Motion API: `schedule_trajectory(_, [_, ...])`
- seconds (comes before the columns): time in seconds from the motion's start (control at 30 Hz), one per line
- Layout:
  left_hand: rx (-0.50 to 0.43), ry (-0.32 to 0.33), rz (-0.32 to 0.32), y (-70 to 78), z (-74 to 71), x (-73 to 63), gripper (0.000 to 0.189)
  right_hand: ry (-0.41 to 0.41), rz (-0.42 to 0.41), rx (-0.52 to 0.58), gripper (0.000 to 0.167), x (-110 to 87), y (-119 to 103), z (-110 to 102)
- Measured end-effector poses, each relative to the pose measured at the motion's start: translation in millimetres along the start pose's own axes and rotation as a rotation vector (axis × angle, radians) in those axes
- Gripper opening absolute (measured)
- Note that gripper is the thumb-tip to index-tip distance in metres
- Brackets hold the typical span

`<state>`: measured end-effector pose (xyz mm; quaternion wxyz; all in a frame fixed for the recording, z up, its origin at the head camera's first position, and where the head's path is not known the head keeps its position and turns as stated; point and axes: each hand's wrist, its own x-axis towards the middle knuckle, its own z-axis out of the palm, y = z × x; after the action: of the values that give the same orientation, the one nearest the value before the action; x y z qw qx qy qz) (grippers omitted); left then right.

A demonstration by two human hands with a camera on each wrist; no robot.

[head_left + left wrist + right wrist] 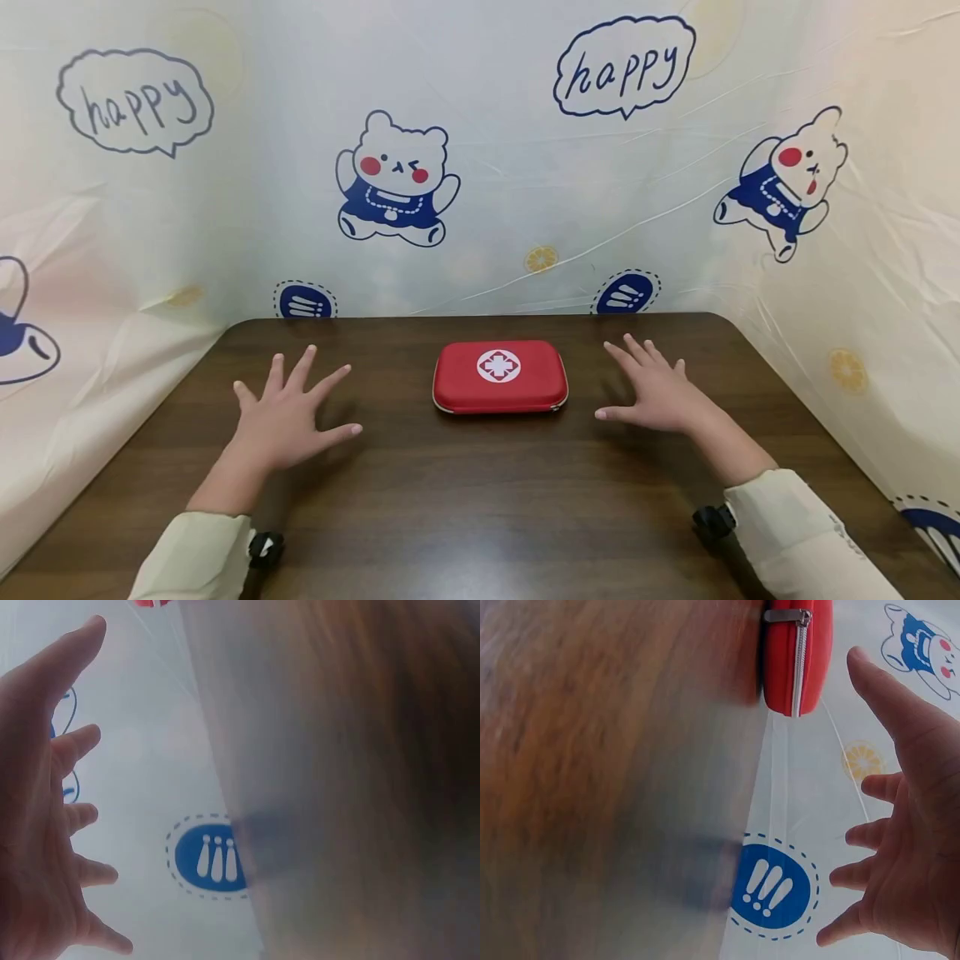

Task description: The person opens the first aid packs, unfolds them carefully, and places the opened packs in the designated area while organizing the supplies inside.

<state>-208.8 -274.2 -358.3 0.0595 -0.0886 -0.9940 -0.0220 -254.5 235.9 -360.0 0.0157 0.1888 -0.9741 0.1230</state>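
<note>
A red zippered first-aid case point(500, 392) with a white cross emblem lies flat and closed near the far middle of the table. To its left, my left hand point(288, 417) hovers over the wood with fingers spread, holding nothing. My right hand point(660, 387) is on the other side of the case, fingers spread as well and holding nothing, its thumb pointing toward the case. In the right wrist view, the metal zipper pull point(787, 615) and pale zipper of the case show above the right hand point(922, 825). The left wrist view has the spread left hand point(45, 787) at its left side.
The dark brown wooden table point(480, 517) has rounded far corners. A pale curtain point(495, 192) with cartoon bears and "happy" bubbles surrounds its back and sides. Black bands point(266, 548) sit at both light sleeve cuffs point(195, 554).
</note>
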Motion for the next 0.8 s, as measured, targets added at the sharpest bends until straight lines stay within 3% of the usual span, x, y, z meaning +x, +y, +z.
schedule_trajectory(0.2, [-0.021, -0.003, 0.032, 11.4, 3.8, 10.2, 0.093, -0.001, -0.038, 0.023, 0.104, 2.1, -5, 4])
schedule_trajectory(0.53, [-0.090, -0.038, 0.077, 31.6, 10.3, 23.8, 0.095, -0.039, -0.087, 0.156, 0.100, 8.8, -13, 10])
schedule_trajectory(0.8, [-0.191, -0.055, 0.114, 48.7, 15.5, 34.3, 0.098, -0.060, 0.019, 0.228, 0.083, 16.4, -24, 20])
